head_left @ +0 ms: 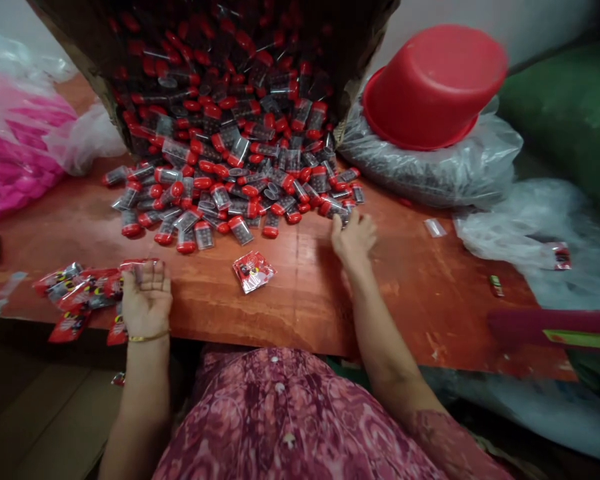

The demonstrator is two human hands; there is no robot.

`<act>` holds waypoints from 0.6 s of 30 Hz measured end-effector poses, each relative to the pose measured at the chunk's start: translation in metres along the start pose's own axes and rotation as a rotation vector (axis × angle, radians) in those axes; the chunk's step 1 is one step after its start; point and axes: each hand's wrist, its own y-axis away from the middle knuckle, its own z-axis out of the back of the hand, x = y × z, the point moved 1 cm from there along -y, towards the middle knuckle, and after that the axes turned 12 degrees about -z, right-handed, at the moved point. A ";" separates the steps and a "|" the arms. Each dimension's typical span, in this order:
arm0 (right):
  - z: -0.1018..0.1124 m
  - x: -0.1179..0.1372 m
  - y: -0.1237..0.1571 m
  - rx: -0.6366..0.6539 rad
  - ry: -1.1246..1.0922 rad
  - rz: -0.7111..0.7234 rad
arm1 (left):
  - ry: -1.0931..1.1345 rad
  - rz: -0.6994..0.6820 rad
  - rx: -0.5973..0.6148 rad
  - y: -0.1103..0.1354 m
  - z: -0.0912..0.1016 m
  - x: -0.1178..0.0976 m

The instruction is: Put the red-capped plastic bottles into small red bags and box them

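The right hand [354,237], its grip untellable, touched the 4 o'clock edge of the red-capped vials [230,180] spilled at 12 o'clock on the tabletop [305,300], while the left hand [147,300] at 8 o'clock clasped a red packet [140,265]; picking single vials from the loose edge seemed cleanest.

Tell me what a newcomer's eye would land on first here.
First, the heap of red-capped clear containers spilling from a tipped cardboard box onto the wooden table, with the right hand at its near edge. Next, the upturned red basin sitting on a plastic bag at upper right. Then the red packets beside the curled left hand at the table's front left.
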 end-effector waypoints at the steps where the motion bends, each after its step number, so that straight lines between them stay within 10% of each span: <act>1: -0.005 -0.008 -0.011 0.003 0.037 0.028 | 0.049 -0.034 -0.022 -0.005 -0.001 -0.004; 5: -0.020 -0.031 -0.012 0.092 0.040 0.421 | 0.098 -0.003 0.089 0.010 -0.018 0.001; 9: -0.014 -0.045 0.017 0.171 -0.020 0.666 | -0.349 -0.152 0.410 0.048 -0.033 0.029; 14: -0.003 -0.054 0.042 0.098 0.018 0.629 | -1.203 -0.789 0.958 0.074 -0.037 0.055; 18: 0.000 -0.048 0.045 0.057 0.168 0.501 | -1.474 -0.798 1.044 0.070 -0.038 0.062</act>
